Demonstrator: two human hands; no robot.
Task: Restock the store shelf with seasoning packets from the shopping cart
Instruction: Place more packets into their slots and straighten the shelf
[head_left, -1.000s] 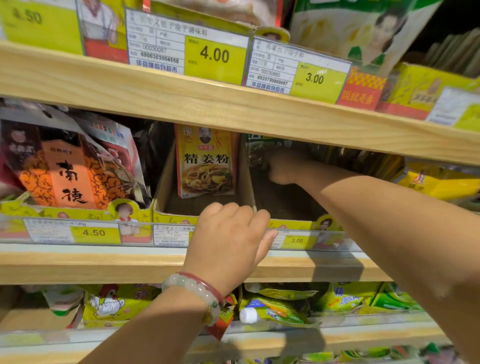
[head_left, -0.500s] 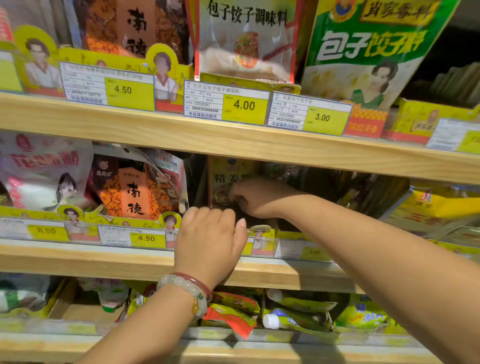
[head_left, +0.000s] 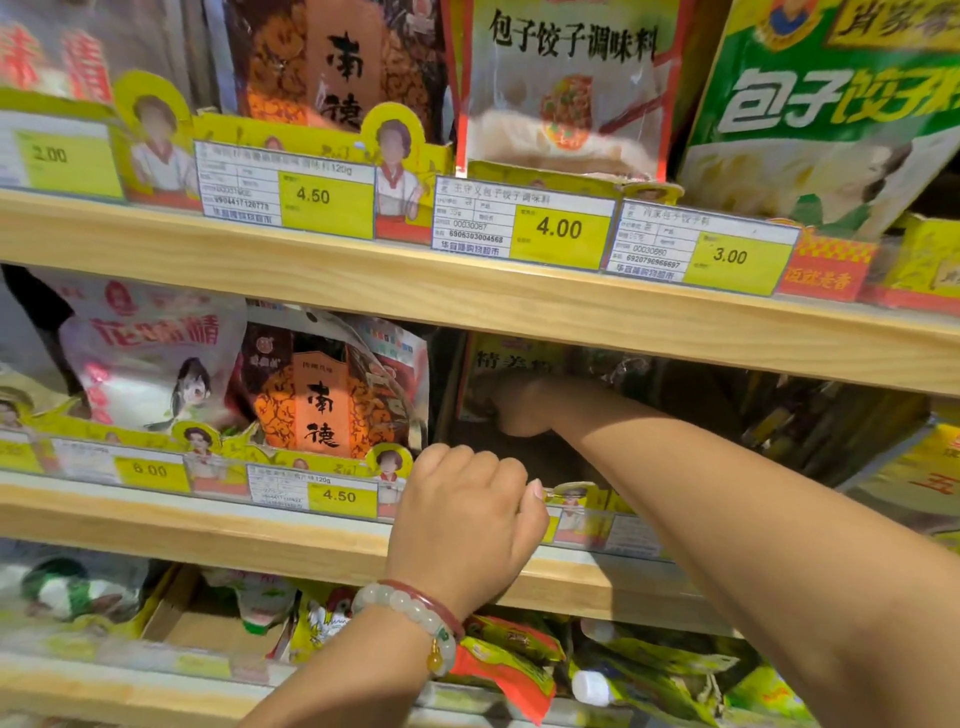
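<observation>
Since the earlier frame, the right hand (head_left: 514, 410) has slid leftward onto the yellow seasoning packet (head_left: 511, 364). Nearest, the left hand (head_left: 465, 525) curls over the display box's front lip (head_left: 576, 493). Farther in, right fingers are hidden; grip unclear. Light, floppy, slick packet: likely best pinched at its top edge.

The bare left hand (head_left: 462, 525) is held low in front with its fingers (head_left: 483, 470) curled into a loose fist, and a pale bead bracelet with a red cord is worn on its wrist. The bare right arm is stretched forward and to the left; the right hand (head_left: 524, 408) is seen curled, in shadow.
</observation>
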